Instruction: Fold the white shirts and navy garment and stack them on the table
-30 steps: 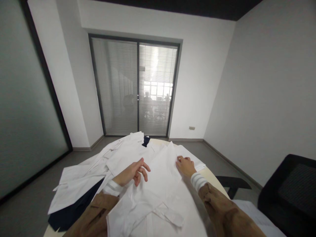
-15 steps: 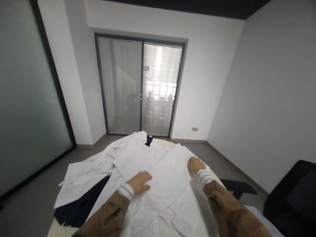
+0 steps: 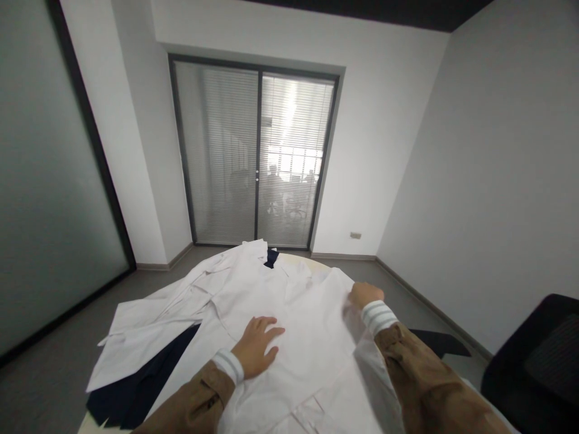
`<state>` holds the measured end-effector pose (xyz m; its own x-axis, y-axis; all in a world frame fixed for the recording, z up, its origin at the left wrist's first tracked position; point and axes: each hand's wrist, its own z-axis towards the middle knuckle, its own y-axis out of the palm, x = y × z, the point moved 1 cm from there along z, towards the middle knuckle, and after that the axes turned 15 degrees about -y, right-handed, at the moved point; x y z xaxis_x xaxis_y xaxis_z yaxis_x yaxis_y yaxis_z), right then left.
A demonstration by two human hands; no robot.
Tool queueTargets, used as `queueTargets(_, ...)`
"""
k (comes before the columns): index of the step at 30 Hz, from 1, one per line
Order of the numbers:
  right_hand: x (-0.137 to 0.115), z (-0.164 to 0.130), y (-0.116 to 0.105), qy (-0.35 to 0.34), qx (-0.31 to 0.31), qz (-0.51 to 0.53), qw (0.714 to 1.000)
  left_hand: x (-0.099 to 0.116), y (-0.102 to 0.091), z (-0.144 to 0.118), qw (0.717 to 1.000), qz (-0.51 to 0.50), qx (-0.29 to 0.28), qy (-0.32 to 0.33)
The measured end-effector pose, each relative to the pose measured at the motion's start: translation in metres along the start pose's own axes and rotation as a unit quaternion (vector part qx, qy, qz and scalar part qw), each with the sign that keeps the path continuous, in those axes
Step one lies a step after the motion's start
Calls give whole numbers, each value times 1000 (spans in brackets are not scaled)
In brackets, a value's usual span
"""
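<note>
A white shirt (image 3: pixel 298 313) lies spread over a pile of white garments on a round table (image 3: pixel 296 258). My left hand (image 3: pixel 257 345) rests flat on the shirt's middle, fingers apart, pressing the cloth down. My right hand (image 3: pixel 364 295) is at the shirt's right edge, fingers curled around a fold of the white fabric. Both arms wear brown sleeves with white striped cuffs.
More white garments (image 3: pixel 158 313) spread to the left, over a dark navy cloth (image 3: pixel 136 386). A black chair (image 3: pixel 538 361) stands at the right, and a dark seat edge (image 3: pixel 434 343) shows beside the table. Glass doors with blinds (image 3: pixel 257 157) are ahead.
My left hand came down from hovering with curled fingers to lie flat on the shirt. My right hand moved to the shirt's right edge and closed on the fabric there.
</note>
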<state>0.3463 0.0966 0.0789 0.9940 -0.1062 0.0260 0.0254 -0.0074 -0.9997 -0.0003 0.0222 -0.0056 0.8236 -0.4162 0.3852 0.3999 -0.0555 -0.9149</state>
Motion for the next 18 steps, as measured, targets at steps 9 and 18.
queueTargets(9,-99,50,10,-174,55,45,982,0,7,-5,999,31,-23,-7)
queueTargets(18,-187,67,90,-136,-10,98,986,0,-7,1,997,7,-64,-36)
